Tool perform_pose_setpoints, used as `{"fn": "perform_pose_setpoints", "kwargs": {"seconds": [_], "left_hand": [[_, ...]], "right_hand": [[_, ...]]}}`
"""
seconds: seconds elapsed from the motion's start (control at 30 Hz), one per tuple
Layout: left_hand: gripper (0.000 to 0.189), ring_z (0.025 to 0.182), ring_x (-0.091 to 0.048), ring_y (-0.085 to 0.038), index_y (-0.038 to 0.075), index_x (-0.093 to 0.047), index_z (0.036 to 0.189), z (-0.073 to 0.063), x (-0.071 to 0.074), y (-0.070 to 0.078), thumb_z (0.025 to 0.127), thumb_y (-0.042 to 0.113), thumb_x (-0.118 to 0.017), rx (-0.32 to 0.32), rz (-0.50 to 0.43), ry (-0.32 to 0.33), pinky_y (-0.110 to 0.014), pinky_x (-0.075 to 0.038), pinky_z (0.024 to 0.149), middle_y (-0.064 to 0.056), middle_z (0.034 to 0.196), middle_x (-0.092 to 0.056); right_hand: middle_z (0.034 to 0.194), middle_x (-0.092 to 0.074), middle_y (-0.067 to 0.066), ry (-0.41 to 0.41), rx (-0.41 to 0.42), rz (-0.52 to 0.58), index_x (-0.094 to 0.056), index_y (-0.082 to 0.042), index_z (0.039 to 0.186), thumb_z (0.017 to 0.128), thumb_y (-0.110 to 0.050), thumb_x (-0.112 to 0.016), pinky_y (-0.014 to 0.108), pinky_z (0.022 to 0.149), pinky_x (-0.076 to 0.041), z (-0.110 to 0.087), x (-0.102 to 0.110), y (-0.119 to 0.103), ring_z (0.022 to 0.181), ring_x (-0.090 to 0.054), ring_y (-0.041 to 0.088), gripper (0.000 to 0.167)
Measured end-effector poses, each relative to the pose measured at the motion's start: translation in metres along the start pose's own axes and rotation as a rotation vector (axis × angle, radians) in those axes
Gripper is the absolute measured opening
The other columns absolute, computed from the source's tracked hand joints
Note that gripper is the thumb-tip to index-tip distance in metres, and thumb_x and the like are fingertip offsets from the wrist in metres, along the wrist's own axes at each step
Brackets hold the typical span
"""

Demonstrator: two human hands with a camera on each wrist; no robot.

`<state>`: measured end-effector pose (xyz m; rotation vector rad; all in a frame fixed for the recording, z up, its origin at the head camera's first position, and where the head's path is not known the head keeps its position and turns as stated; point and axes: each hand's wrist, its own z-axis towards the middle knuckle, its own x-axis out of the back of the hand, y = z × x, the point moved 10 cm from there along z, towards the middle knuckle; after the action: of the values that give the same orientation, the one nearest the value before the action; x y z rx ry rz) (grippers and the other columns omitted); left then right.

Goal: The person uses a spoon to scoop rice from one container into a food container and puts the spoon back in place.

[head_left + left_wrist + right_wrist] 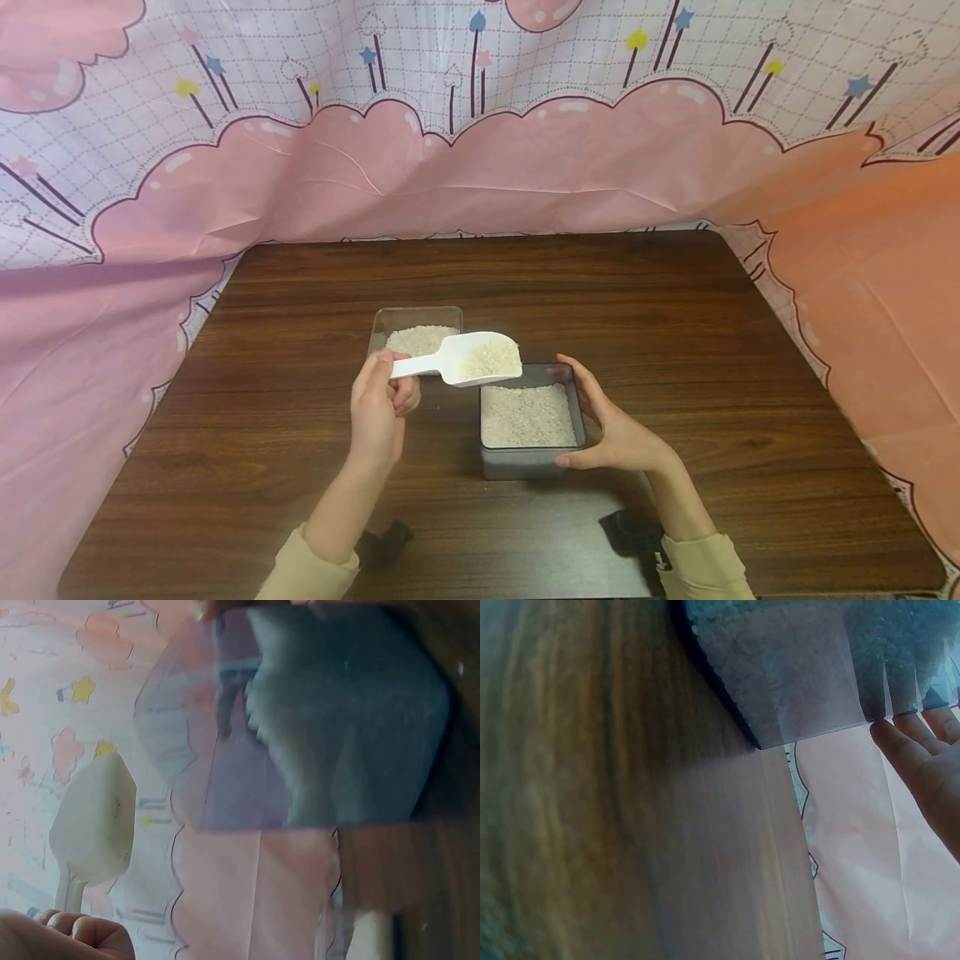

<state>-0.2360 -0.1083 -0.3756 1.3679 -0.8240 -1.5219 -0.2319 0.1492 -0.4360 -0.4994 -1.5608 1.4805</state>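
My left hand (381, 410) grips the handle of a white scoop (453, 364) that carries a heap of rice (491, 358). The scoop hangs in the air, its mouth over the back left edge of a grey see-through container (522, 463). Plenty of rice (527, 417) lies inside that container. My right hand (617, 435) holds the container's right side, thumb at the front and fingers toward the back. In the left wrist view the scoop (97, 821) rises above the curled fingers. The right wrist view shows fingertips (904, 742) against the container wall (810, 675).
Behind the scoop stands a clear container (416, 317) with more rice, partly hidden by scoop and hand. Everything rests on a dark wooden table (315, 292). A patterned pink and white cloth (450, 183) hangs behind and beside it. Dark straps (630, 533) show near the wrists.
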Motion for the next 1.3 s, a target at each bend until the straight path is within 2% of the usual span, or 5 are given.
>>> {"fn": "perform_pose_setpoints", "kwargs": {"seconds": [0.37,0.67,0.83,1.0,1.3], "left_hand": [[0.031,0.047,-0.020,-0.013,0.009,-0.048,0.087,0.031,0.050,0.024,0.108,0.017,-0.026,-0.124,-0.077,0.147,-0.029,-0.011,0.052,0.005,0.051,-0.032],[0.029,0.044,-0.026,-0.007,0.007,-0.047,0.089,0.068,0.103,0.005,0.107,0.016,-0.027,-0.127,0.030,0.224,-0.027,-0.013,0.049,0.005,0.050,-0.033],[0.027,0.044,-0.027,-0.006,0.005,-0.046,0.094,0.080,0.125,-0.025,0.108,0.017,-0.027,-0.014,0.136,0.229,-0.028,-0.014,0.050,0.005,0.050,-0.033],[0.028,0.044,-0.028,-0.005,0.002,-0.045,0.096,0.086,0.134,-0.046,0.108,0.020,-0.027,0.063,0.272,0.190,-0.021,-0.020,0.047,0.006,0.051,-0.033],[0.032,0.050,-0.031,-0.006,-0.004,-0.051,0.101,0.094,0.127,-0.042,0.108,0.022,-0.033,0.054,0.622,0.140,-0.020,-0.025,0.049,0.007,0.056,-0.038]], "right_hand": [[0.158,-0.009,0.015,-0.007,0.015,0.006,-0.004,-0.025,0.156,0.069,-0.010,-0.088,0.070,0.108,-0.012,0.000,0.000,-0.001,0.146,-0.005,0.037,0.122],[0.159,-0.006,0.014,-0.002,0.008,0.005,-0.005,-0.028,0.156,0.069,-0.010,-0.088,0.071,0.108,-0.012,0.000,0.000,-0.001,0.146,-0.004,0.038,0.121],[0.158,-0.008,0.015,-0.005,0.013,0.001,-0.005,-0.027,0.156,0.069,-0.010,-0.088,0.072,0.107,-0.013,0.000,0.000,-0.002,0.146,-0.006,0.038,0.121],[0.159,-0.007,0.014,-0.007,0.007,-0.002,-0.005,-0.028,0.156,0.069,-0.011,-0.088,0.073,0.106,-0.013,0.000,0.000,-0.002,0.146,-0.004,0.038,0.121],[0.158,-0.010,0.014,-0.010,0.013,-0.006,-0.005,-0.028,0.156,0.069,-0.011,-0.088,0.072,0.106,-0.014,0.000,0.000,-0.002,0.146,-0.006,0.038,0.121]]}}
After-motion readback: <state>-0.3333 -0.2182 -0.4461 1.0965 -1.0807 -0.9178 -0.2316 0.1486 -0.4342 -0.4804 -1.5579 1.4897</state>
